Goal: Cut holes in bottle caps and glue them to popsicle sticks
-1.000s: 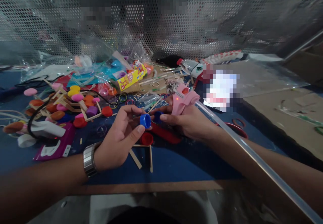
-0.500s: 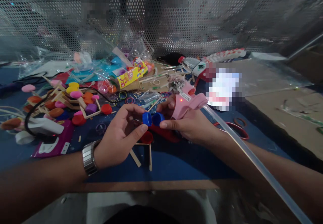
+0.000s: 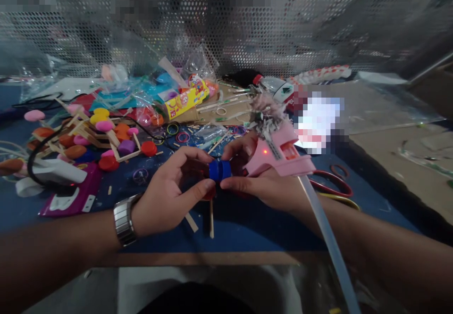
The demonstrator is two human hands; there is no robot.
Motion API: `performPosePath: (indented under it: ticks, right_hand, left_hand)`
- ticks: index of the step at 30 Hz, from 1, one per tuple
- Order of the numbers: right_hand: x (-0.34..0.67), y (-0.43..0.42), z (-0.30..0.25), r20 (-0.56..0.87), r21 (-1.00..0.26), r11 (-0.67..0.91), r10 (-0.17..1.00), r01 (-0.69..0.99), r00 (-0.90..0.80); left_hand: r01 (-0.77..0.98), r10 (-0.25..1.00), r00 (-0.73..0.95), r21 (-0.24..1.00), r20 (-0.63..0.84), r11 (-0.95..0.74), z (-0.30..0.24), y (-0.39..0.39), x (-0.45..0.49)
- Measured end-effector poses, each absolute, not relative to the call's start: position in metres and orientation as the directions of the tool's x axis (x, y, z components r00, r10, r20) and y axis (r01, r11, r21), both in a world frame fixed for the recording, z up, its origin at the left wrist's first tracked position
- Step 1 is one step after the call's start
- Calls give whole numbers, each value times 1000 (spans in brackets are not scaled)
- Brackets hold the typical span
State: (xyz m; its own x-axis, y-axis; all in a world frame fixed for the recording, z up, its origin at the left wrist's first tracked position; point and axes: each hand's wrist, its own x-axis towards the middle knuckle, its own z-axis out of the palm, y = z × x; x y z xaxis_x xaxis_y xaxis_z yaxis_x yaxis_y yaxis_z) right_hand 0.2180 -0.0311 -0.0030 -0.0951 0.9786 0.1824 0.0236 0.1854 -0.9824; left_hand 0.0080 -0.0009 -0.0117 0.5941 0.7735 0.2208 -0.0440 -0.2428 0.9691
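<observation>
My left hand [image 3: 166,196], with a metal watch [image 3: 124,220] on its wrist, pinches a blue bottle cap [image 3: 214,170] between thumb and fingers. A second blue bottle cap [image 3: 225,169] is between the thumb and fingers of my right hand [image 3: 265,187]. The two caps meet end to end. My right hand also bears a pink hot glue gun [image 3: 278,156], its red light lit and a long clear glue stick [image 3: 329,238] trailing from the back. Partly hidden below the caps are a red cap [image 3: 209,194] and thin wooden sticks [image 3: 211,219].
Wooden-stick frames with coloured round pieces [image 3: 104,126] crowd the left, behind a purple box [image 3: 72,201] and a white device [image 3: 63,172]. Plastic packaging, a yellow packet [image 3: 187,99] and a bottle [image 3: 276,87] lie farther back. Red and yellow loops [image 3: 332,182] sit right, near a blurred bright screen [image 3: 318,120].
The two blue caps, apart with the right one's opening showing before, now touch. The glue gun has tilted and shifted right, its glue stick hanging more steeply.
</observation>
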Motion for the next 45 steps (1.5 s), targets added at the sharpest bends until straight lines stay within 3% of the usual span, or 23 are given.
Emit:
performPosePath:
  ticks: [25,30,35,45]
  right_hand:
    - [218,-33,-7,139,-989,143,982,23,-129]
    - [219,-32,-10,191,-981,195,973,22,-129]
    - [220,-33,-10,158,-982,170,978,80,-135]
    - [217,-30,-4,204,-979,204,973,-9,-104]
  left_hand:
    - [13,758,600,944,255,-329,-11,0,7]
    - [13,751,603,937,271,-349,-12,0,7]
    - [8,757,574,923,310,-384,-12,1,7]
    - [-25,731,531,870,429,-493,-10,0,5]
